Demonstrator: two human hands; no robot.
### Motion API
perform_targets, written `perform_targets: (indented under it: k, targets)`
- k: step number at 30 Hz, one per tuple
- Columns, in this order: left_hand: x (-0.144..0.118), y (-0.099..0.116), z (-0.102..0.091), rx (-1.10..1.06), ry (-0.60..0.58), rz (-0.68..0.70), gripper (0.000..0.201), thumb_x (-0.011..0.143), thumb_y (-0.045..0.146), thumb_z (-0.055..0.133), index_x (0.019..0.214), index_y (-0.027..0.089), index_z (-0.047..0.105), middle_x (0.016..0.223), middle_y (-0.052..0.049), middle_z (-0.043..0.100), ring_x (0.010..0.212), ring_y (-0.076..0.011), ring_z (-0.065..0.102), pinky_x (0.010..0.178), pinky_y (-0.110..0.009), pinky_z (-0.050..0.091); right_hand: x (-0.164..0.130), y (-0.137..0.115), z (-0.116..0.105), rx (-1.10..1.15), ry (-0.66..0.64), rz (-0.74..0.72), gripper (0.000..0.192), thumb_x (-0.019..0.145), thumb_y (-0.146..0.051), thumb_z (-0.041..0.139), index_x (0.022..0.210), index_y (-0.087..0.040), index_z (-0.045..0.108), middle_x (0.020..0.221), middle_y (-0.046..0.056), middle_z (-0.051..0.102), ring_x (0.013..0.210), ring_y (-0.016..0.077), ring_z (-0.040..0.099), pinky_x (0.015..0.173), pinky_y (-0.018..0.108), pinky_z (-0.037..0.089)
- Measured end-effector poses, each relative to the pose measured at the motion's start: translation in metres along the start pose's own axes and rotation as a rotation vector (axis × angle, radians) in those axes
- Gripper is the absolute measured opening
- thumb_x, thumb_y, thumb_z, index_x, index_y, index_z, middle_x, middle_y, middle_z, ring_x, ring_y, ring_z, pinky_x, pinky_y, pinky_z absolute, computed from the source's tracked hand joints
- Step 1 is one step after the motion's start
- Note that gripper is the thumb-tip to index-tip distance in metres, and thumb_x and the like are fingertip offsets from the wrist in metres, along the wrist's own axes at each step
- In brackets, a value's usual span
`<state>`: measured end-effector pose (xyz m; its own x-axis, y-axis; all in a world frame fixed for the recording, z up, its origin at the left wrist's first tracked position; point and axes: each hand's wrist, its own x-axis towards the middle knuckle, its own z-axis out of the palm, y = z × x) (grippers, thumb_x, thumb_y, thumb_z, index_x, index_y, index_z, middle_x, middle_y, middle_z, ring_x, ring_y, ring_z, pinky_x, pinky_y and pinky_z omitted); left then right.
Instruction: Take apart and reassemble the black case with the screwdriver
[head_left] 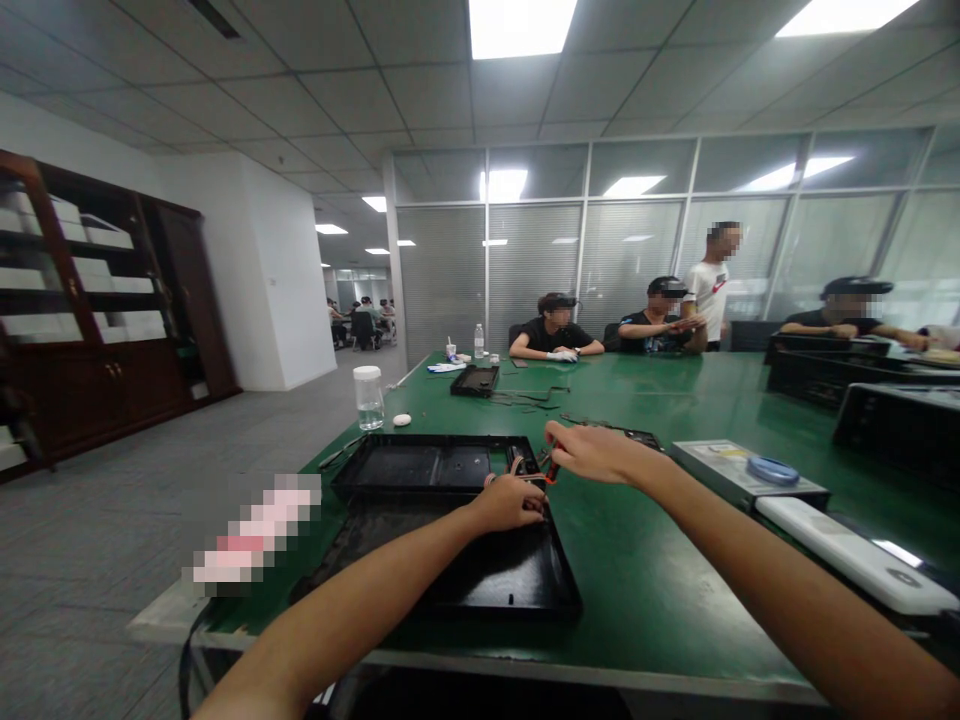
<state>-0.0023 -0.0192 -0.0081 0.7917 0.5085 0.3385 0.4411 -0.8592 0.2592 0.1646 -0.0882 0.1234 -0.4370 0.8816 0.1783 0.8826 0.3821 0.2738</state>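
Observation:
A black plastic casing lies opened in front of me: its rear half [405,468] holds wires and small parts, and its front half [487,575] is a shallow shell. My right hand [589,452] is closed around a small red and black screwdriver [553,468], pointing down at the casing's right end. Right beside it, my left hand [510,502] has its fingers curled together at the casing's right side. What those fingers grip is hidden. Light-coloured wires [517,472] loop out of the casing just behind the left hand.
A clear jar [368,400] and a white round lid [402,420] stand behind the casing. To the right are a metal box [739,470] with a blue roll of tape [772,470] and a white device [855,555]. Several people sit or stand across the green table [637,600].

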Motion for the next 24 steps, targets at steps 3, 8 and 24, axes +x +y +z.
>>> perform_targets:
  k: [3, 8, 24]
  targets:
    - [0.000, 0.000, 0.000, 0.006, 0.003, -0.001, 0.021, 0.073, 0.024, 0.061, 0.094, 0.022, 0.062, 0.082, 0.003, 0.066, 0.082, -0.0130, 0.061, 0.074, -0.021, 0.041, 0.000, 0.004, 0.004, -0.010, 0.005, 0.037, 0.046, 0.088, -0.046, 0.022, 0.094, -0.016, 0.056, 0.085, 0.013, 0.065, 0.078, 0.0252, 0.061, 0.064, 0.030, 0.037]
    - [-0.001, 0.001, -0.001, 0.012, -0.001, 0.014, 0.021, 0.073, 0.024, 0.059, 0.094, 0.022, 0.062, 0.083, 0.002, 0.066, 0.081, -0.0126, 0.061, 0.073, -0.020, 0.041, -0.002, 0.012, 0.011, 0.053, 0.061, 0.027, 0.039, 0.085, -0.047, 0.031, 0.092, -0.017, 0.055, 0.079, 0.010, 0.065, 0.071, 0.0220, 0.060, 0.060, 0.027, 0.036]
    - [-0.004, 0.006, 0.002, 0.217, 0.005, 0.256, 0.023, 0.080, 0.021, 0.051, 0.101, 0.017, 0.057, 0.089, -0.006, 0.061, 0.090, -0.0182, 0.055, 0.088, -0.031, 0.037, 0.000, 0.073, 0.173, 1.978, 0.681, 0.586, 0.025, 0.074, -0.038, 0.046, 0.060, -0.021, 0.035, 0.041, -0.011, 0.024, 0.031, 0.0056, 0.023, 0.029, 0.017, 0.018]
